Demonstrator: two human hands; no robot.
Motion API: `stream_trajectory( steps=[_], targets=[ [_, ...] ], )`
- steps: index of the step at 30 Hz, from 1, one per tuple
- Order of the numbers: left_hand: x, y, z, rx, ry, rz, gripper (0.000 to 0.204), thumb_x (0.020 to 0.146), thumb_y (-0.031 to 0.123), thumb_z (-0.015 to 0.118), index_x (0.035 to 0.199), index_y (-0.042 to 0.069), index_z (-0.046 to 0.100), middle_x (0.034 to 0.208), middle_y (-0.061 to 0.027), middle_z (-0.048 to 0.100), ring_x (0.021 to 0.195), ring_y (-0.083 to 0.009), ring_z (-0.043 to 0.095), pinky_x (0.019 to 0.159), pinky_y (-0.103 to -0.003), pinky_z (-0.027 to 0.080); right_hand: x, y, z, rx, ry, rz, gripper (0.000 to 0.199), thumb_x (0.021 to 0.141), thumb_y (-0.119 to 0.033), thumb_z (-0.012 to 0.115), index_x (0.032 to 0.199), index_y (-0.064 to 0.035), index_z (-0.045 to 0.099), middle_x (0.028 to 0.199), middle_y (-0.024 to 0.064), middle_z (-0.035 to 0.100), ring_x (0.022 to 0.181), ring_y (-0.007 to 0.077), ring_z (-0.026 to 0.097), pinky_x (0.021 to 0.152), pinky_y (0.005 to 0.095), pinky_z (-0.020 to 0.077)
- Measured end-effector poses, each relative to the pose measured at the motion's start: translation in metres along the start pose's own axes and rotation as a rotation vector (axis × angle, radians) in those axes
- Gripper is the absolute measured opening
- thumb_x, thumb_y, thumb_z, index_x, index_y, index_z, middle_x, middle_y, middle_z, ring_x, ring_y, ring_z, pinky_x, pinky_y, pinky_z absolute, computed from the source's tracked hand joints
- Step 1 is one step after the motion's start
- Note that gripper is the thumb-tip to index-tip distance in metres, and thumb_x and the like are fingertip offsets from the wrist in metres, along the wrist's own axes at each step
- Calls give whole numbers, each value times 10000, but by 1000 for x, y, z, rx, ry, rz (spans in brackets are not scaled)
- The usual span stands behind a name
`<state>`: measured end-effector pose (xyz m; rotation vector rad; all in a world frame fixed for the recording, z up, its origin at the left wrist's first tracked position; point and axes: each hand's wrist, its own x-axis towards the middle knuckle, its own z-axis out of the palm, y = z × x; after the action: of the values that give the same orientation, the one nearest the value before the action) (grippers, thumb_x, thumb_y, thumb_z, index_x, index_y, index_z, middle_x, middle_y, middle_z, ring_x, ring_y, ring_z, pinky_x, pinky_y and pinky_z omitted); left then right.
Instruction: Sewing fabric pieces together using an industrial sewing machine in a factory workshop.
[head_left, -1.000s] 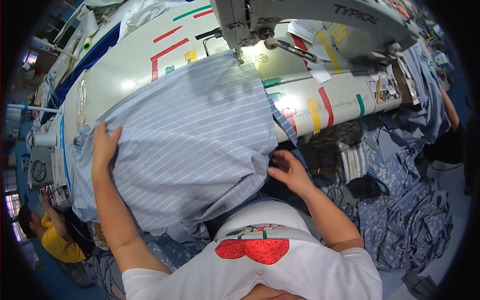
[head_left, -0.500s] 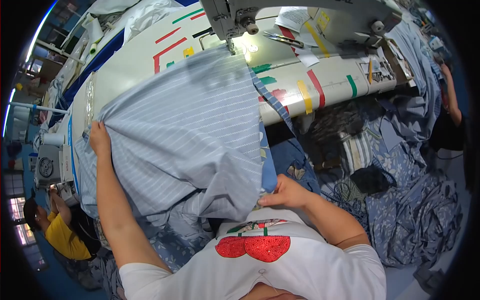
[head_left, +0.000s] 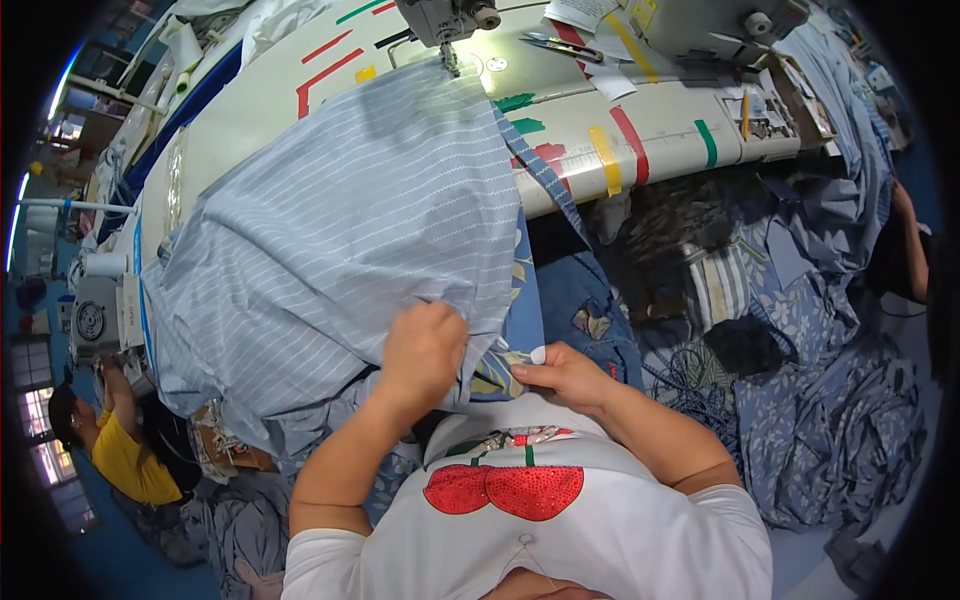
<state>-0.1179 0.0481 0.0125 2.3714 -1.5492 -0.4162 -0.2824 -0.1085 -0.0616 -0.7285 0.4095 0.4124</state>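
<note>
A large piece of light blue fabric with white stripes [head_left: 330,220] spreads over the sewing table's front edge, its far end under the needle area of a sewing machine [head_left: 450,62]. Near the front of this cloth my left hand [head_left: 425,350] has its fingers curled, pinching the striped fabric. Just right of it, my right hand [head_left: 565,375] grips the edge of a blue floral fabric [head_left: 518,300] between thumb and fingers. The floral layer lies along the striped cloth's right edge, partly beneath it. A narrow striped strip [head_left: 545,175] hangs off the table beside them.
Thread snips [head_left: 562,46] and paper lie right of the needle on the tape-marked table [head_left: 670,125]. A box of small parts [head_left: 770,115] stands farther right. Heaped floral fabric [head_left: 830,430] fills the right side. A person in yellow [head_left: 130,460] sits at left; another person's arm [head_left: 908,240] shows at right.
My left hand has left the cloth's far left edge and come in beside my right hand. The striped cloth has slackened on the left. My right hand stays at the floral edge.
</note>
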Motion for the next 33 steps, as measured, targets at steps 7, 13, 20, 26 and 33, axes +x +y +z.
stream_trajectory(
  steps=[7,13,20,26,33],
  targets=[
    [-34,-63,-32,-1246,884,-578,211,899,74,551,1094,-5,554,1051,-88,595,975,-177,550,892,-330,439,-10,-1,8,17,-54,7,194,910,-129,615,1006,26,680,1006,65,678,906,107,604,841,256,462],
    [-7,25,-27,11,990,-25,557,725,91,738,1213,-37,502,1312,-190,441,1202,-310,438,1013,-414,335,-1,-11,-3,-299,161,-99,323,895,-170,639,1158,9,581,1069,60,639,968,123,580,854,272,454],
    [26,31,-25,254,613,-54,561,666,41,718,1199,50,543,1299,-217,465,1182,-397,454,1001,-460,343,25,-89,-63,-1135,1023,-960,372,824,-93,673,1147,10,520,986,61,615,915,137,585,823,269,457],
    [13,-65,-54,41,713,-380,476,707,-56,614,1172,15,540,1156,-225,521,1098,-391,488,954,-428,385,-23,-94,-20,-518,355,-444,249,830,-40,654,1061,17,581,876,43,628,778,109,615,729,247,489],
    [20,59,35,0,366,141,255,703,152,708,895,31,594,921,-133,597,893,-304,563,819,-439,411,-57,-76,10,-571,351,-511,176,849,-56,643,998,27,598,830,37,653,763,85,610,698,242,485]
  ],
)
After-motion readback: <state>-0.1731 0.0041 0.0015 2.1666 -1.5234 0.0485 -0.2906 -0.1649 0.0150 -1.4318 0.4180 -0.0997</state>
